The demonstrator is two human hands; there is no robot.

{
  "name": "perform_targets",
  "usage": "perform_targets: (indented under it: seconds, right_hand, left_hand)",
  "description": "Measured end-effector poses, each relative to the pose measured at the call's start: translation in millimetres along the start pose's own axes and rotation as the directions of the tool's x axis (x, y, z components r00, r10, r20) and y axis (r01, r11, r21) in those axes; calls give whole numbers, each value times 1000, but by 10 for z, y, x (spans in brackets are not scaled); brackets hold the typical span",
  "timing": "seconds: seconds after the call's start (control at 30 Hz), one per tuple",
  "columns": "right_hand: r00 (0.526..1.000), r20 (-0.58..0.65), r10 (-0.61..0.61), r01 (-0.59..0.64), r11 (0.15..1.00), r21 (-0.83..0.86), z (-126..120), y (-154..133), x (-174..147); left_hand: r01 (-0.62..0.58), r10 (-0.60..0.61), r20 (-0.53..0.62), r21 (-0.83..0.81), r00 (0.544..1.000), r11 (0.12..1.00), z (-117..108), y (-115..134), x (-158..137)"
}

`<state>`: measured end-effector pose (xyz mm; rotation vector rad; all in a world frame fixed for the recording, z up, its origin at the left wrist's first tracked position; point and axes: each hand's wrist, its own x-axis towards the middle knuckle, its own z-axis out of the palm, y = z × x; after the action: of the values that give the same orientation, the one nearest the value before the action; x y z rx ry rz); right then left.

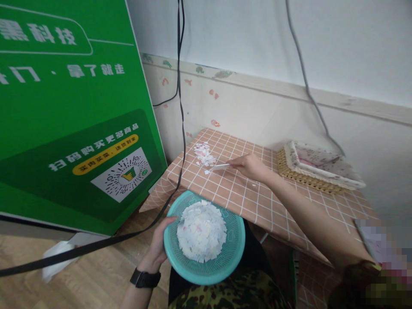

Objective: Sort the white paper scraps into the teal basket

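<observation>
My left hand (162,240), with a black watch on its wrist, grips the left rim of a turquoise plastic colander (236,240). A heap of small white paper scraps (202,231) fills its middle. The colander is held over my lap, at the table's front edge. Above the table, my right hand (251,166) pinches a thin white strip (220,166), whose exact kind I cannot make out. The strip's tip is beside a small pile of white and pink paper scraps (204,154) on the checked tablecloth (238,189).
A wicker basket (309,178) with a floral cloth lining stands at the table's back right. A tall green cabinet (80,98) is on the left. Black cords (180,107) hang in front of the wall and cross to the lower left. A white plastic bag (59,257) lies on the floor.
</observation>
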<state>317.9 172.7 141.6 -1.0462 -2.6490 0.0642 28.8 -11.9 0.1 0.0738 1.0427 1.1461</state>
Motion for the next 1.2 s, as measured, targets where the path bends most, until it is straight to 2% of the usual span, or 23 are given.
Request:
perform_targets:
  seconds: [0.13, 0.23, 0.33, 0.5, 0.67, 0.8, 1.1, 1.2]
  right_hand:
    - [999, 44, -22, 20, 999, 49, -86, -13, -60]
    - [1000, 30, -10, 8, 998, 66, -128, -20, -60]
    - [1000, -5, -7, 8, 998, 62, -74, -33, -14]
    - [1000, 8, -20, 19, 995, 97, 30, -63, 44]
    - [1000, -7, -2, 3, 996, 88, 22, -82, 69]
    - [1000, 27, -15, 14, 998, 58, 5, -116, 96]
    - [993, 103, -65, 60, 997, 53, -186, -161, -29]
    - [996, 85, -39, 35, 998, 46, -231, -159, -135]
  left_hand:
    - [-6, 6, -6, 10, 1000, 1000, -3, 2, 1]
    - [-24, 25, -19, 15, 1000, 1000, -6, 2, 1]
    - [-18, 18, -16, 14, 1000, 1000, -7, 4, 1]
    - [-15, 15, -16, 11, 1000, 1000, -14, 1, 13]
    - [-28, 28, -27, 12, 999, 1000, -28, -4, 19]
    - [-40, 40, -11, 3, 999, 999, -11, 7, 1]
    - [-22, 22, 7, 5, 1000, 1000, -14, 9, -7]
    - [-12, 12, 13, 10, 1000, 1000, -15, 4, -3]
